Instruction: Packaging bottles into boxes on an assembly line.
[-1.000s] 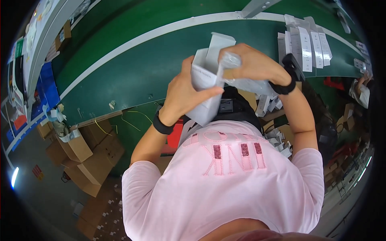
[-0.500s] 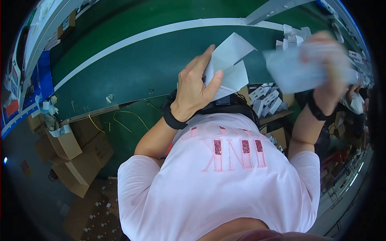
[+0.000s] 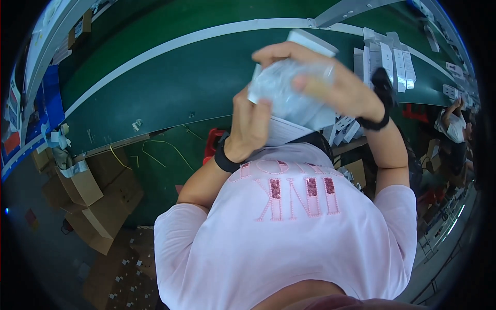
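My left hand is wrapped round the left side of a white cardboard box, held in front of my waist. The box's top stands open, with one flap raised on the far side. Above its mouth, my right hand grips a clear plastic bag, its fingers closed over the crumpled film. The bag covers most of the opening and touches the box. What the bag contains cannot be made out through the film and the blur.
A green workbench with a pale rail runs ahead of me. Several upright white boxes stand at its right. More small white boxes lie below the bench edge. Brown cartons are on the left floor. Another person is at far right.
My right hand has swung left with the plastic bag, from beside the bench's right end to over the box's mouth. My left hand still holds the box. The row of upright boxes is now uncovered.
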{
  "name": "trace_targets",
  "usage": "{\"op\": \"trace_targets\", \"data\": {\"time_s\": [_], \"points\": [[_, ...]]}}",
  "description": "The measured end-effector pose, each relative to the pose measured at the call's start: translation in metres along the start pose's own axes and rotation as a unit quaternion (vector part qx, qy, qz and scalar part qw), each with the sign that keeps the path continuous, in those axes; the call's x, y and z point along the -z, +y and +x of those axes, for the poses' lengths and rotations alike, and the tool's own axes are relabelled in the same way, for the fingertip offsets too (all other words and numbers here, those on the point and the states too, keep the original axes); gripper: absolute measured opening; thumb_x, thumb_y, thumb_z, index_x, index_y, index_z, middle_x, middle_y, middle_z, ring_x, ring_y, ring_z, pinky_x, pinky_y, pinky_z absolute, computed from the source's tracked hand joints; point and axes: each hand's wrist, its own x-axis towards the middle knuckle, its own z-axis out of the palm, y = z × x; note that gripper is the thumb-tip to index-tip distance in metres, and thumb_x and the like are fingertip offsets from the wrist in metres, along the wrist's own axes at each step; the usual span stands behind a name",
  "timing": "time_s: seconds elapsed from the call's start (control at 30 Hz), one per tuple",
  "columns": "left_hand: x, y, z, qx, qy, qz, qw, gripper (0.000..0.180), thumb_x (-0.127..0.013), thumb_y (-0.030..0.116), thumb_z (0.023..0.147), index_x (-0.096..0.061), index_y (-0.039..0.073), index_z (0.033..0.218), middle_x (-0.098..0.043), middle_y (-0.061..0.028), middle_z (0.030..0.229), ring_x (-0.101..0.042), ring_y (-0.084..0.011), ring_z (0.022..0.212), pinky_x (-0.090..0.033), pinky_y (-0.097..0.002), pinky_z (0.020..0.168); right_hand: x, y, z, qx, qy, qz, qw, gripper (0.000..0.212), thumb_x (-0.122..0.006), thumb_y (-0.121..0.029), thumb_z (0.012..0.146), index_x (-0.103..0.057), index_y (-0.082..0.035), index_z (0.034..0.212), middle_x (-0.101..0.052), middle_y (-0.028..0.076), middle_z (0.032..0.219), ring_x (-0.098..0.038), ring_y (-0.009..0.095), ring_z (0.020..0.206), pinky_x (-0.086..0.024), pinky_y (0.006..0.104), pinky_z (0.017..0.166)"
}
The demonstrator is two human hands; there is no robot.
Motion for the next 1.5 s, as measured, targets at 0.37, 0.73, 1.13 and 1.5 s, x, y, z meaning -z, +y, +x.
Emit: {"op": "trace_targets", "data": {"time_s": [0.37,0.73,1.13,1.5], "points": [[0.06,-0.04,-0.042,0.112,0.276,-0.116,0.947,0.053,-0.032,0.029,0.098,-0.042,-0.006,0.137,-0.056,-0.0153,0.124,-0.054,-0.0208,0.111,-0.041,-0.0347,0.096,0.057,0.159,-0.003,-0.189,0.313,-0.197,0.91,0.035,-0.067,-0.023,0.087,-0.063,-0.002,0.115,-0.067,0.018,0.103,-0.065,0.023,0.094,-0.051,0.0327,0.08],[0.052,-0.016,-0.011,0.051,0.202,-0.082,0.975,0.058,-0.037,0.035,0.102,-0.035,-0.007,0.141,-0.058,-0.0129,0.121,-0.052,-0.0168,0.108,-0.04,-0.03,0.094,0.043,0.166,0.014,-0.201,0.289,0.163,0.922,0.024,-0.069,-0.014,0.084,-0.066,-0.003,0.105,-0.067,0.006,0.096,-0.064,0.014,0.082,-0.051,0.0254,0.069],[0.004,0.032,0.005,0.117,-0.056,-0.231,0.964,0.048,-0.047,0.039,0.1,-0.054,-0.003,0.121,-0.062,-0.004,0.098,-0.051,-0.0067,0.085,-0.043,-0.0225,0.075,0.029,-0.052,0.021,-0.041,-0.087,-0.302,0.948,0.02,-0.071,-0.002,0.078,-0.065,0.0,0.097,-0.065,0.008,0.087,-0.063,0.015,0.073,-0.052,0.0263,0.065],[0.0,0.027,0.006,0.116,-0.098,-0.265,0.952,0.06,-0.059,0.033,0.095,-0.04,-0.006,0.136,-0.061,-0.0083,0.102,-0.055,-0.0082,0.087,-0.045,-0.0223,0.077,0.024,-0.059,0.027,-0.236,-0.393,-0.044,0.888,0.016,-0.056,-0.004,0.089,-0.061,0.006,0.101,-0.062,0.012,0.078,-0.053,0.018,0.062,-0.046,0.031,0.062]]}}
